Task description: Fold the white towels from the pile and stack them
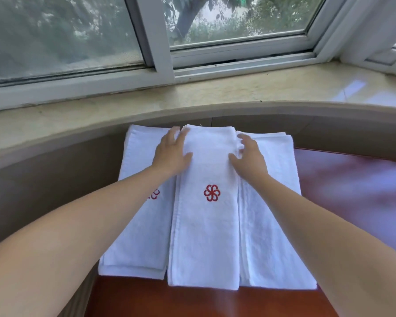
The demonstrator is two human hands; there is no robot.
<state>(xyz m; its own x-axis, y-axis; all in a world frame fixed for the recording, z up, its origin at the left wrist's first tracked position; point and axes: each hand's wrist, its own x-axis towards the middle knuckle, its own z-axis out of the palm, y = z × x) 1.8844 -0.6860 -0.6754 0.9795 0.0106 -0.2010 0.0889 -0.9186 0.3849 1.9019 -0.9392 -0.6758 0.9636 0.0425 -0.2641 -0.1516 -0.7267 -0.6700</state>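
With my left hand [173,152] and right hand [249,156] lying flat and released along the far edges of the middle towel [206,225] on the desk [192,300], an uneven push could skew it over its neighbours.

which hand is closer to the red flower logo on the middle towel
Right, narrowly. The right hand lies above and right of the red logo; the left hand lies farther up and left.
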